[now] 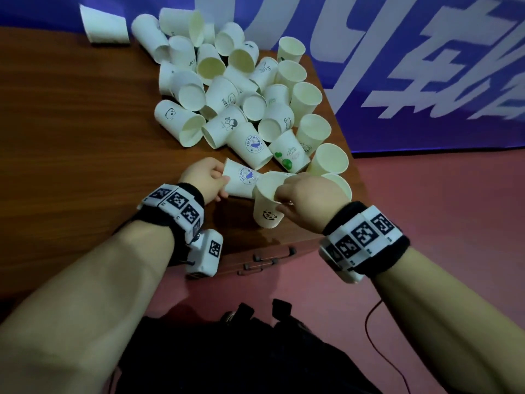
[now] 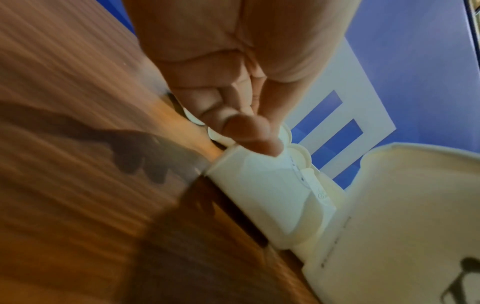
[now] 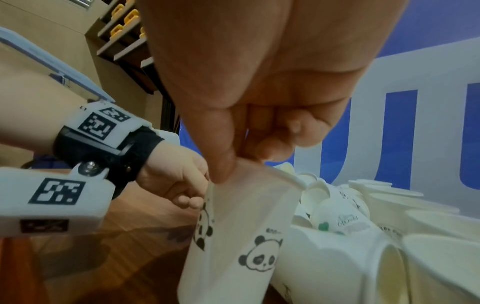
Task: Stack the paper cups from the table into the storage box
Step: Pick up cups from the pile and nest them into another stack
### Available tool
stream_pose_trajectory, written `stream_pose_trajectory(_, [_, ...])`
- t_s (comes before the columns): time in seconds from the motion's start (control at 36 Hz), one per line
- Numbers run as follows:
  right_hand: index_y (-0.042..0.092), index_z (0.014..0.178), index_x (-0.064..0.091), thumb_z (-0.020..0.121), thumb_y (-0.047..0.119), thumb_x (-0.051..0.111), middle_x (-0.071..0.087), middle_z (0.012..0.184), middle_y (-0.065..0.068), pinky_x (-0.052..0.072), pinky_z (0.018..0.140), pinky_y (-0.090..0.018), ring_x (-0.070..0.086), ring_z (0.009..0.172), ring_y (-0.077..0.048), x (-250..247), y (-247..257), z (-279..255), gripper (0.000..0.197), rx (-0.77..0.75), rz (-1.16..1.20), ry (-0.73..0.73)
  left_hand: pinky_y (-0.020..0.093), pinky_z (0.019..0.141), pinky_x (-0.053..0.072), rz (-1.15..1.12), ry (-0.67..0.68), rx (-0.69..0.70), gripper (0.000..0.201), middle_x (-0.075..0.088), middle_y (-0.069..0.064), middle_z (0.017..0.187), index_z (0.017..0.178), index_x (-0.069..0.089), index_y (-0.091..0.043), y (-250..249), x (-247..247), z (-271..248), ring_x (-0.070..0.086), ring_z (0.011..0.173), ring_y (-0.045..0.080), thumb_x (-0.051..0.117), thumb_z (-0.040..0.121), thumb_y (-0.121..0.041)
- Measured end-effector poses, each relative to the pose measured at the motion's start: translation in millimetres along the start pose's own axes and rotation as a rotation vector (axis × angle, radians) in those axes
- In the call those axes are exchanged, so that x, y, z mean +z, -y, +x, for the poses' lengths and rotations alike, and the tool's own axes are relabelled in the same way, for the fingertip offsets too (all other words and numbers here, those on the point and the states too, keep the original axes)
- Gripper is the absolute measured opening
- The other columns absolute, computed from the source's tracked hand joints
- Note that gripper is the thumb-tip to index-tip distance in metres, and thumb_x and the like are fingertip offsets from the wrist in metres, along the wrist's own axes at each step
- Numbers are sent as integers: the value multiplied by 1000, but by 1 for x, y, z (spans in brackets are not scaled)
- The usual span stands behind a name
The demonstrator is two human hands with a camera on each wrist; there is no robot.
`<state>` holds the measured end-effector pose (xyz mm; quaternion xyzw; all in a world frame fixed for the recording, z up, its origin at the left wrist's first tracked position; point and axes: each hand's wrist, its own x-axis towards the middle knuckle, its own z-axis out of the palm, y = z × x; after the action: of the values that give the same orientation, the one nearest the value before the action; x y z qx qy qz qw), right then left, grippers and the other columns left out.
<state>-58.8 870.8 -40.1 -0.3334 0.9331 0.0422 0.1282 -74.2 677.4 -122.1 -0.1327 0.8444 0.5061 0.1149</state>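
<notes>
Several white paper cups [image 1: 227, 89] lie heaped on the brown table [image 1: 79, 132]. My left hand [image 1: 223, 180] grips the base of a blue-printed cup [image 1: 241, 182] that lies on its side, mouth toward the right. My right hand [image 1: 279, 199] pinches the rim of an upright panda cup [image 1: 267, 214], thumb inside, right beside the blue-printed cup's mouth. In the left wrist view my fingers [image 2: 249, 131] curl on that cup's base [image 2: 259, 185], on the tabletop. In the right wrist view thumb and fingers [image 3: 226, 160] nip the panda cup [image 3: 233, 246]. No storage box shows in the head view.
The table's right edge [image 1: 341, 155] runs close beside the pile, with upright cups [image 1: 329, 159] along it. Drawer handles [image 1: 267, 260] sit under the near corner. A blue banner [image 1: 426, 66] hangs behind. A pale blue-rimmed container edge [image 3: 52, 67] shows behind my left forearm.
</notes>
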Motion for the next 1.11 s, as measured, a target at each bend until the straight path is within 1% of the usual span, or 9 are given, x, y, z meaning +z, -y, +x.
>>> stream_pose_trajectory(0.14, [13, 106, 60, 93, 30, 47, 59, 104, -7, 40, 73, -34, 53, 100, -26, -17, 7, 3, 25, -36, 46, -135, 12, 49, 50, -70, -76, 23, 17, 56, 3, 73, 107, 55, -5, 6, -40, -18, 59, 57, 10, 53, 90, -5])
stream_pose_trajectory(0.22, [14, 108, 60, 93, 30, 48, 59, 105, -6, 43, 72, -34, 55, 98, -25, -33, 22, 20, 25, -76, 61, -181, 28, 70, 55, -73, -190, 33, 15, 61, 3, 74, 102, 59, -8, 12, -88, -42, 62, 69, 17, 55, 88, -6])
stream_pose_trajectory(0.28, [15, 107, 60, 93, 30, 48, 59, 104, -5, 39, 69, -30, 56, 96, -25, -43, 38, 37, 25, -110, 61, -207, 34, 77, 54, -62, -273, 34, 11, 64, 3, 74, 96, 60, -13, 17, -121, -59, 64, 75, 20, 57, 87, -9])
stream_pose_trajectory(0.36, [15, 105, 61, 92, 31, 49, 60, 103, -6, 41, 68, -32, 57, 94, -25, -64, 76, 68, 24, -183, 70, -275, 31, 75, 53, -63, -429, 45, 8, 67, 1, 76, 94, 60, -17, 31, -176, -87, 65, 75, 16, 58, 86, -14])
stream_pose_trajectory(0.5, [16, 105, 63, 91, 29, 52, 62, 105, -6, 45, 74, -36, 57, 98, -27, -96, 161, 124, 22, -332, 133, -362, 10, 64, 50, -74, -615, 97, 4, 64, 2, 77, 92, 58, -14, 65, -273, -125, 61, 59, -5, 55, 89, -13])
stream_pose_trajectory(0.58, [17, 107, 64, 90, 28, 52, 62, 104, -6, 41, 75, -33, 57, 98, -25, -113, 223, 165, 23, -408, 165, -375, 13, 70, 50, -35, -720, 109, 6, 63, 4, 76, 86, 58, -17, 90, -342, -144, 62, 64, 1, 55, 90, -12])
stream_pose_trajectory(0.69, [14, 105, 66, 90, 26, 54, 63, 99, -6, 42, 73, -33, 58, 93, -25, -131, 301, 216, 22, -460, 225, -399, 11, 71, 45, 181, -813, 95, 6, 64, -1, 76, 91, 61, -18, 126, -432, -156, 56, 60, -14, 56, 90, -19])
stream_pose_trajectory(0.86, [14, 101, 67, 88, 26, 57, 63, 95, -4, 41, 69, -30, 58, 90, -23, -148, 381, 272, 21, -413, 285, -409, 24, 77, 36, 447, -798, 54, 16, 63, 2, 97, 100, 66, -15, 159, -524, -136, 54, 89, 16, 56, 89, -21])
stream_pose_trajectory(1.11, [10, 101, 69, 87, 24, 59, 66, 95, -7, 39, 69, -29, 60, 91, -26, -166, 414, 322, 21, -324, 274, -482, 34, 91, 39, 648, -585, 125, 21, 65, 10, 109, 104, 68, -10, 185, -578, -80, 54, 107, 28, 54, 90, -19])
